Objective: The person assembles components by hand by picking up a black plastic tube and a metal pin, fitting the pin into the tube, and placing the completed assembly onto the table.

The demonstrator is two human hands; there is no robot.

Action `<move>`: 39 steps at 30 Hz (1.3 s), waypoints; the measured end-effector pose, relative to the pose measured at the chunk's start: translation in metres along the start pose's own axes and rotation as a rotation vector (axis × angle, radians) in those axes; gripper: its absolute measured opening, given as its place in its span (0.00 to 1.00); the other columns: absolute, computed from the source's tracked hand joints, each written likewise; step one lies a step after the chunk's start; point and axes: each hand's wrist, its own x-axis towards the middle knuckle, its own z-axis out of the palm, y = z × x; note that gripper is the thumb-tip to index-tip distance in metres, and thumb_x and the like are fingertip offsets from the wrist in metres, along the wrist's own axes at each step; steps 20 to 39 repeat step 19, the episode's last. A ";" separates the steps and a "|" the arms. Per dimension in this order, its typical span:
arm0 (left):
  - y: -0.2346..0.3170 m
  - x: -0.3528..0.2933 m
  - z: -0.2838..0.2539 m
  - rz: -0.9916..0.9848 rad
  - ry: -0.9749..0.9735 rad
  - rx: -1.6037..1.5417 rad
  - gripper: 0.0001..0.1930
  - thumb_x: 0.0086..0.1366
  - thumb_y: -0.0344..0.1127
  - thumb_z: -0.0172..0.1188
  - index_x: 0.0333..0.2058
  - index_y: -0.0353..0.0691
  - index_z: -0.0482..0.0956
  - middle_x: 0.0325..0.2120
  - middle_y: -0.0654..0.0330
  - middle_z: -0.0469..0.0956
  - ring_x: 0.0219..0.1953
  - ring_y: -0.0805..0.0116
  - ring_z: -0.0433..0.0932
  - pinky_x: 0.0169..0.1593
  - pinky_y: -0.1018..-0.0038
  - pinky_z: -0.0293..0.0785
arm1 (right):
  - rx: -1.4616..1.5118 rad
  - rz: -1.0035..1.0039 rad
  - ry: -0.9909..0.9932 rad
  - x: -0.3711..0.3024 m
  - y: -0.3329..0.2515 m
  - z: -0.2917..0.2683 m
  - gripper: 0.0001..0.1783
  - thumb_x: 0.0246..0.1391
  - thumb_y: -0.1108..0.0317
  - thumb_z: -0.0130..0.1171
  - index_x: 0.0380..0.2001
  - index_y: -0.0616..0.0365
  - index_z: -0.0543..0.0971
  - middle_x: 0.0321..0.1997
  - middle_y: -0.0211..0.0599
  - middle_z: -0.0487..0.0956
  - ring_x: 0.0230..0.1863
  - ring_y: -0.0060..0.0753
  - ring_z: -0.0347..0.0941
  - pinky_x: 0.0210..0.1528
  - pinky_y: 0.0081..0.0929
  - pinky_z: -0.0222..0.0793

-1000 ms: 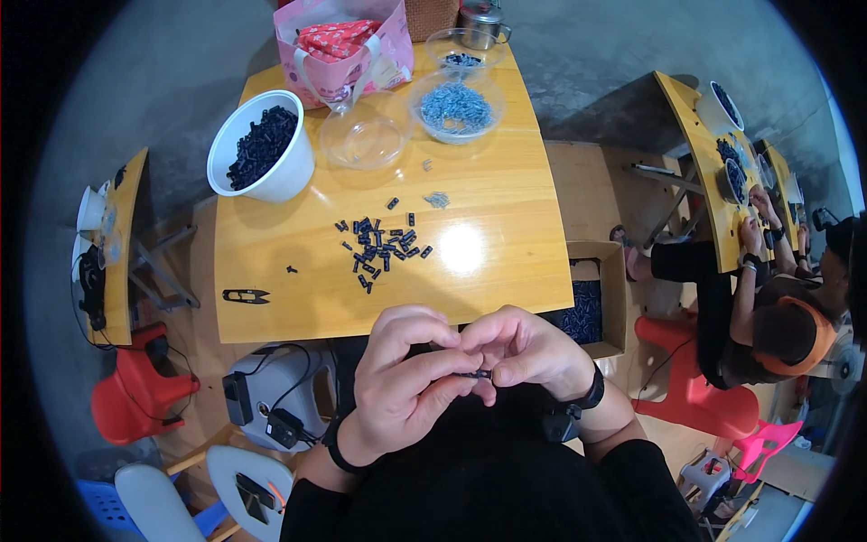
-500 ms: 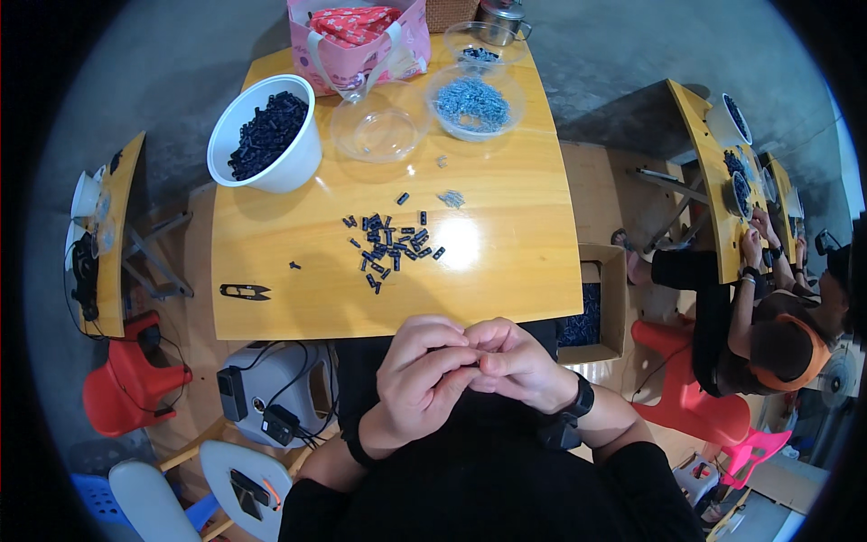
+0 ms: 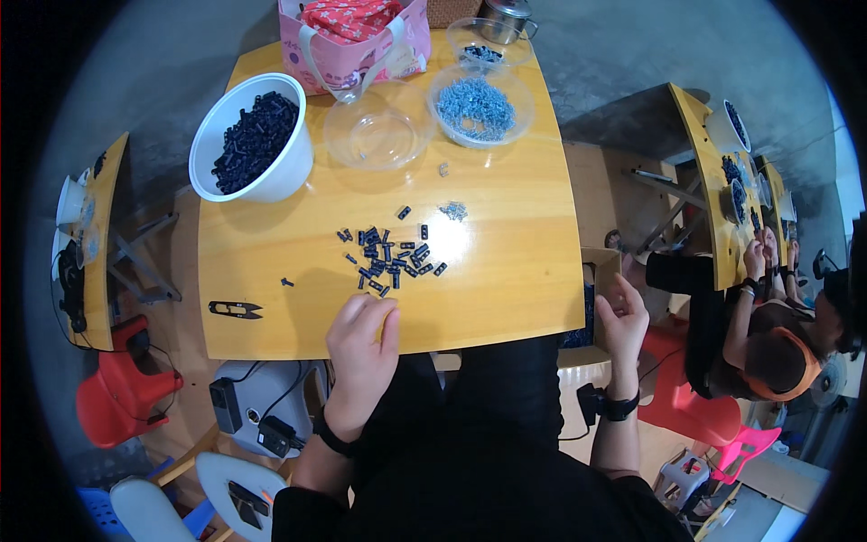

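Observation:
A loose pile of small black plastic pieces (image 3: 390, 256) lies mid-table. At its near side, over the table's front edge, is my left hand (image 3: 363, 348), its fingers curled in toward the thumb; whatever lies between the fingertips is hidden. My right hand (image 3: 625, 323) is off the table's right side, over a cardboard box (image 3: 591, 354) of dark pieces. Its thumb and fingers are apart, with nothing seen in them. Beyond the pile sits a small heap of silvery metal bits (image 3: 453, 210). Black thread snips (image 3: 235, 310) lie at the left.
At the back stand a white tub (image 3: 203, 149) of black pieces, a clear bowl (image 3: 361, 149), a clear bowl of metal parts (image 3: 483, 108) and a pink bag (image 3: 307, 63). A grey stool (image 3: 271, 384) is below left. A co-worker (image 3: 754, 348) sits at the right.
My hands were together in front of me and have parted. The left has gone forward and left to the pile; the right has swung out to the box, its fingers now apart.

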 end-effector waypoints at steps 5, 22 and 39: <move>0.009 0.024 0.029 0.132 -0.033 0.101 0.08 0.48 0.24 0.60 0.30 0.34 0.76 0.23 0.55 0.71 0.27 0.58 0.72 0.30 0.69 0.69 | 0.086 -0.210 -0.195 0.013 -0.078 0.073 0.09 0.43 0.71 0.63 0.31 0.62 0.79 0.25 0.36 0.78 0.22 0.21 0.71 0.26 0.18 0.68; 0.007 0.041 0.058 0.102 -0.181 0.210 0.05 0.49 0.28 0.59 0.28 0.37 0.76 0.24 0.57 0.69 0.29 0.59 0.72 0.32 0.68 0.70 | -0.056 -0.408 -0.273 0.043 -0.115 0.157 0.07 0.42 0.74 0.62 0.28 0.62 0.80 0.27 0.43 0.78 0.28 0.33 0.77 0.32 0.26 0.72; 0.007 0.041 0.058 0.102 -0.181 0.210 0.05 0.49 0.28 0.59 0.28 0.37 0.76 0.24 0.57 0.69 0.29 0.59 0.72 0.32 0.68 0.70 | -0.056 -0.408 -0.273 0.043 -0.115 0.157 0.07 0.42 0.74 0.62 0.28 0.62 0.80 0.27 0.43 0.78 0.28 0.33 0.77 0.32 0.26 0.72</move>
